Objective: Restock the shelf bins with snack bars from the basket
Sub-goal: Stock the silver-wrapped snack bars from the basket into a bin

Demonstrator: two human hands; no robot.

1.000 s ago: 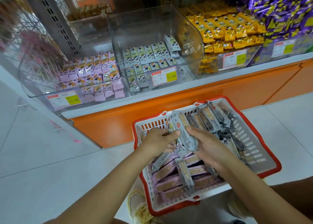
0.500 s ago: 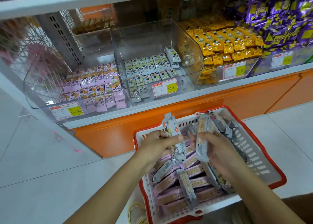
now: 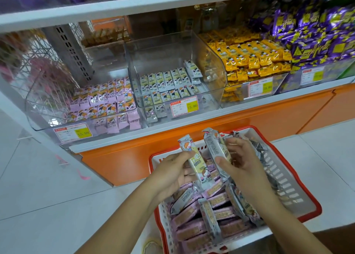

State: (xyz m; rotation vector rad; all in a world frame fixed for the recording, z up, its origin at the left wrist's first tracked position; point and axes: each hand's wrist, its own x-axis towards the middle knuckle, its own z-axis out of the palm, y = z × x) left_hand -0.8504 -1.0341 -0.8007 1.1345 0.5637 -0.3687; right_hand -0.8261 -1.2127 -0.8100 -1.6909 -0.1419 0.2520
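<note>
A white basket with a red rim (image 3: 299,194) sits on the floor below the shelf, full of pink and grey snack bars (image 3: 194,225). My left hand (image 3: 172,173) pinches one grey-green snack bar (image 3: 196,163) upright above the basket. My right hand (image 3: 242,163) grips a small bundle of grey bars (image 3: 215,148) beside it. On the shelf a clear middle bin (image 3: 172,65) holds a low layer of grey-green bars (image 3: 169,83). The clear left bin (image 3: 38,123) holds pink bars (image 3: 103,102).
A bin of yellow packets (image 3: 249,60) and a heap of purple packets (image 3: 315,35) fill the shelf to the right. Price tags (image 3: 184,106) hang on the bin fronts. An orange plinth (image 3: 211,131) runs below the shelf. White floor tiles (image 3: 48,196) lie to the left.
Both hands have lifted out of the basket with bars, separating one bar into the left hand and the bundle into the right. The view has tilted up toward the shelf.
</note>
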